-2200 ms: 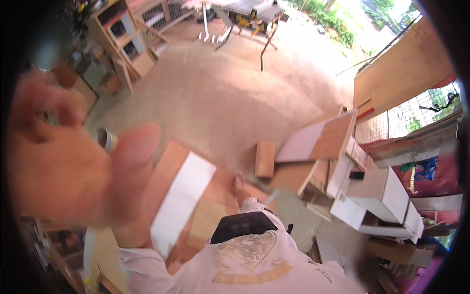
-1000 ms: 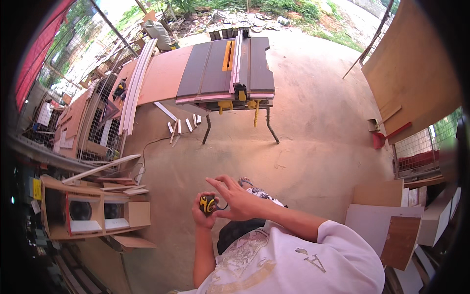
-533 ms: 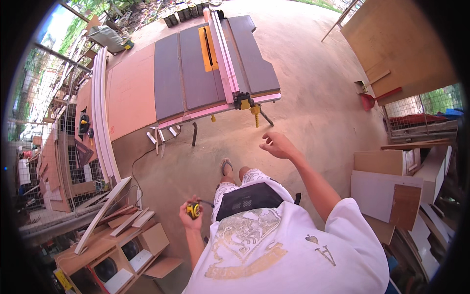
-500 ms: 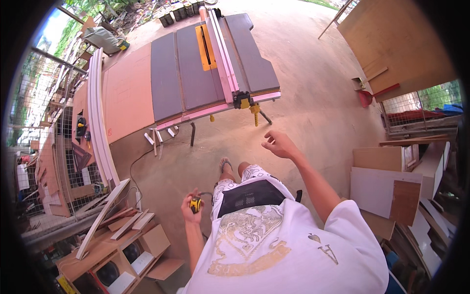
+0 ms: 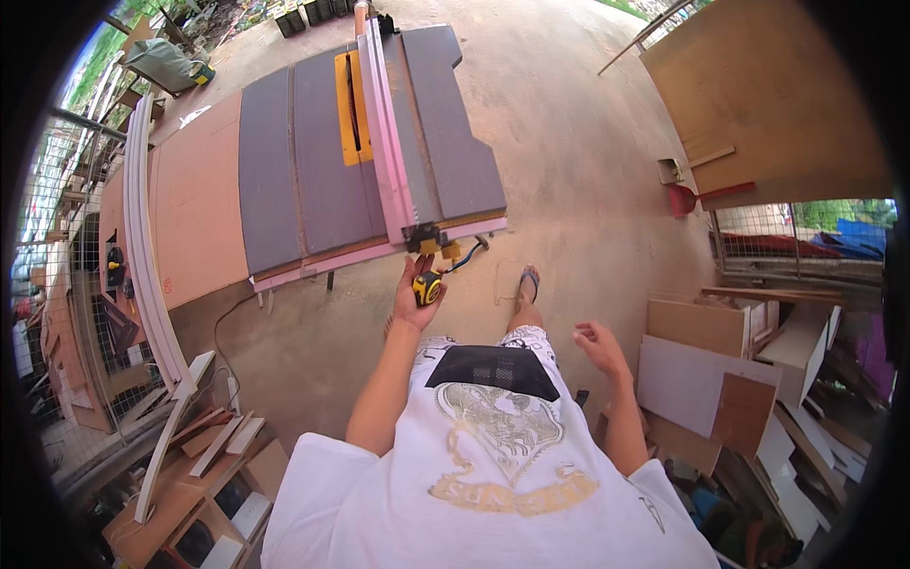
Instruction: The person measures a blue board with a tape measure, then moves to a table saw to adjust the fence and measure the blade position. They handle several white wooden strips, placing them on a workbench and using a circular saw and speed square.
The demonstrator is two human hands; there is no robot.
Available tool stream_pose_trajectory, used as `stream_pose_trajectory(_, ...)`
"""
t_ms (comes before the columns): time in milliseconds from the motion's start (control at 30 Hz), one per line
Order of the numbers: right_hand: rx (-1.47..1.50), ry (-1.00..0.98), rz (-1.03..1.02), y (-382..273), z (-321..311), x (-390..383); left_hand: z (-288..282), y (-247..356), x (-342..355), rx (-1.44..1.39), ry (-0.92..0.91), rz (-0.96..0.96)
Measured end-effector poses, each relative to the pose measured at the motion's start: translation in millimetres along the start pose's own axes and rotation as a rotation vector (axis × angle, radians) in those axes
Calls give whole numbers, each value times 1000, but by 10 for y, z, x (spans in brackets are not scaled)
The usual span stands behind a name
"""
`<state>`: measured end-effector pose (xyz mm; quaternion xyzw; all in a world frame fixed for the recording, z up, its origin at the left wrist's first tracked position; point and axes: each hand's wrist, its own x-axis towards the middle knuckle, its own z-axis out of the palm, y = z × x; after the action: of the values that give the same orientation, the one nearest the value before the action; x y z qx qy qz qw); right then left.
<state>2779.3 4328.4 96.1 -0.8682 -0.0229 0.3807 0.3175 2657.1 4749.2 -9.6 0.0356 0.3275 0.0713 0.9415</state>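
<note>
Table saw (image 5: 327,194): we took it as our landmark; it stood ahead of us.
Tape measure (image 5: 427,287): we had its yellow-and-black case just in front of the saw's near edge, close to the yellow fence clamp (image 5: 436,247).
Left hand (image 5: 409,302): it held the case against the palm, fingers partly extended toward the saw; we judged this grip left the fingertips free.
Right hand (image 5: 599,347): it hung nearer us and to the right of the saw, fingers loosely curled; we saw nothing in it.
Rip fence (image 5: 387,142): it lay across the saw's top, just right of the yellow insert (image 5: 351,104), probably set to run alongside the slot.
Side panel (image 5: 194,209): it adjoined the saw's left side, likely as added support.
Board stack (image 5: 678,379): it leaned right of the saw and nearer us, perhaps to save room.
Hard to make out: we could not tell whether the fingertips touched the clamp, or whether the dark-blue strip (image 5: 464,258) beside the case was a strap or part of the saw's leg. The saw's top hid most of its legs.
</note>
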Motion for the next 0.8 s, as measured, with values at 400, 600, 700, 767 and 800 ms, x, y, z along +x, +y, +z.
stream_pose_trajectory(400,-113,-82,-23,744,-2611,1509,301,-426,371,-43,345,339)
stream_pose_trajectory(600,-276,32,-410,-1297,-3559,3319,412,-686,584,-212,340,469)
stream_pose_trajectory(700,-249,-11,-620,-2725,-3341,3898,586,-797,710,-208,386,548)
stream_pose_trajectory(767,-260,-104,-781,-3634,-2922,4036,555,-825,657,-162,436,611)
stream_pose_trajectory(800,-274,-145,-880,-4019,-2667,4146,527,-859,618,-129,463,642)
